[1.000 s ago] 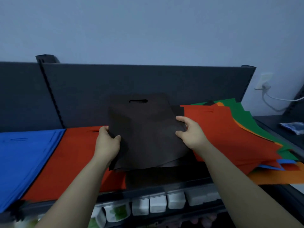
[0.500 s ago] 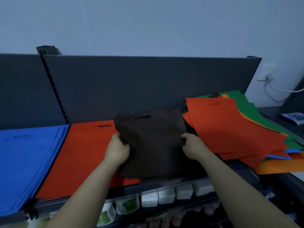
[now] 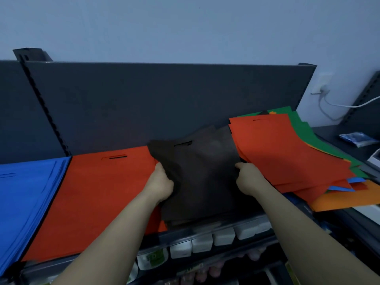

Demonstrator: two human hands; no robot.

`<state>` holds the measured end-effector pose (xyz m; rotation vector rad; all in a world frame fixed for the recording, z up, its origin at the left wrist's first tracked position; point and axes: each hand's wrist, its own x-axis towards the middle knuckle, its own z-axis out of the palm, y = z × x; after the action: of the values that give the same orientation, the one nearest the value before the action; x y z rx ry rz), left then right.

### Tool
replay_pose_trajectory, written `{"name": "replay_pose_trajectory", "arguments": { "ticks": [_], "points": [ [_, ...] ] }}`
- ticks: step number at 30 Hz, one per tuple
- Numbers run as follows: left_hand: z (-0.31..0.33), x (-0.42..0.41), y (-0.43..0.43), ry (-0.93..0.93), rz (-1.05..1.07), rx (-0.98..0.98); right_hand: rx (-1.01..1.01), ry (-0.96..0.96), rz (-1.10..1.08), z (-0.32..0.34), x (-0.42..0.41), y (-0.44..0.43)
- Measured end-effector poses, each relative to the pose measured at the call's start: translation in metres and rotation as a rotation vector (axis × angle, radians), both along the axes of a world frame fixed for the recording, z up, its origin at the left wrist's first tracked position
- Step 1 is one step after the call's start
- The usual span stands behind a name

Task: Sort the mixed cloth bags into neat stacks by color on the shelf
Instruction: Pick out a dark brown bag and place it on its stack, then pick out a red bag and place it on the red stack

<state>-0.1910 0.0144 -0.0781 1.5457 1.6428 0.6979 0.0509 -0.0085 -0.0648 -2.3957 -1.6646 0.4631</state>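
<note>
Dark brown bag [image 3: 203,177] atop brown stack

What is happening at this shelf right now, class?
A person is sorting cloth bags by color. The left hand and right hand grip the two sides of a dark brown bag lying on the shelf between a flat red stack and an unsorted mixed pile of red, green, orange and blue. A blue stack sits at far left.
</note>
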Motion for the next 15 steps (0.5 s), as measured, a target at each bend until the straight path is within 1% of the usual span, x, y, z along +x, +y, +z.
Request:
{"name": "replay_pose_trajectory", "arguments": {
  "ticks": [3, 6, 8, 11, 13, 15],
  "points": [
    [-0.001, -0.001, 0.004, 0.056, 0.030, -0.028, -0.043, -0.005, 0.020, 0.003, -0.001, -0.005],
    [-0.001, -0.002, 0.004, 0.137, 0.030, -0.027, -0.025, 0.061, 0.082, 0.008, -0.005, -0.012],
    [0.001, -0.002, 0.003, 0.220, 0.013, -0.014, 0.049, 0.073, 0.094, 0.015, -0.007, -0.018],
    [0.007, 0.000, 0.001, 0.308, -0.016, 0.047, 0.234, 0.083, 0.076, 0.030, -0.002, -0.026],
    [0.011, 0.007, 0.000, 0.321, -0.050, 0.097, 0.348, 0.086, 0.047, 0.039, 0.008, -0.030],
    [0.015, 0.020, -0.001, 0.274, -0.088, 0.145, 0.375, 0.056, -0.010, 0.045, 0.022, -0.035]
  ]
}}
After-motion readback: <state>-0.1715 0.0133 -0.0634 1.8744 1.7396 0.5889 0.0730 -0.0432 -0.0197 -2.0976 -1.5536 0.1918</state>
